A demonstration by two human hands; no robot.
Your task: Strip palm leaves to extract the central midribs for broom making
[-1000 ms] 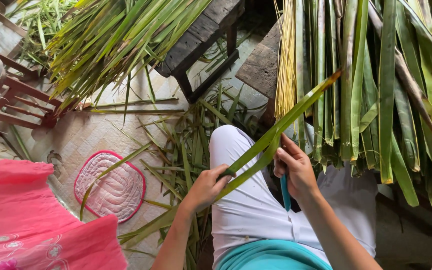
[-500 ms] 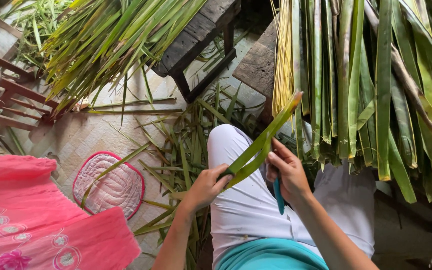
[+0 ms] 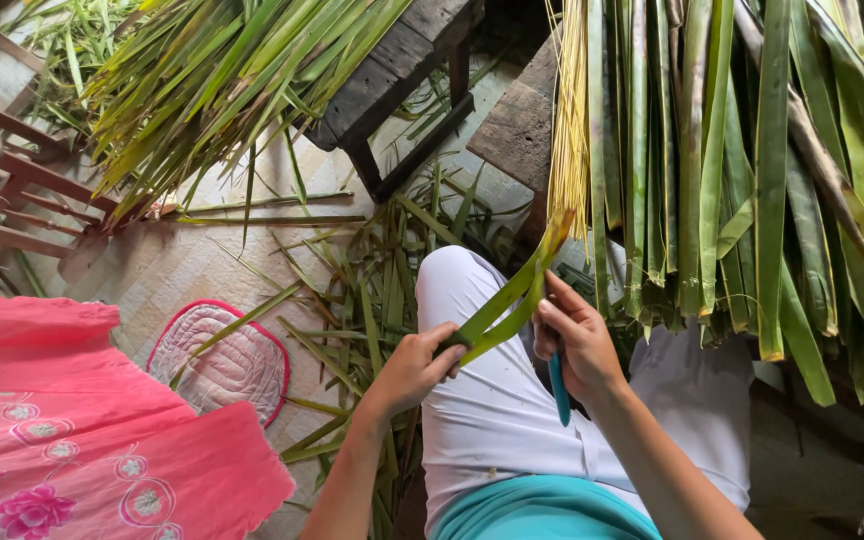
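Hanging at right over a dark wooden bench (image 3: pixel 517 130): a broad curtain of long green palm fronds (image 3: pixel 752 170), with a sheaf of thin pale-yellow leaf ribs (image 3: pixel 569 120) at its left edge. Heaped at upper left on a second dark wooden bench (image 3: pixel 402 70): more loose green leaf blades (image 3: pixel 222 70). Spread at lower left: pink embroidered cloth (image 3: pixel 72 450) worn by another person, beside a round quilted pink-edged mat (image 3: pixel 227 365) on the tiled floor (image 3: pixel 167 265), amid scattered green leaf trimmings (image 3: pixel 372 300).

Over the white-trousered lap (image 3: pixel 492 400), held between both hands: one long narrow green leaf strip (image 3: pixel 512 295), slanting from lower left up to a yellowing tip near the ribs. Left hand (image 3: pixel 414 368) closed, pinching the strip's lower part between thumb and fingers. Right hand (image 3: pixel 577 345) closed around a slim teal-handled tool (image 3: pixel 558 385), handle pointing down, thumb pressed toward the strip; blade hidden behind the fingers.

Probably very light, limp across its width yet fairly stiff along the midrib, so apt to bend and droop beyond the grip. Likely smooth and a little waxy, with edges prone to splitting lengthwise. Best taken close on either side of the working point, pinched flat and kept taut.
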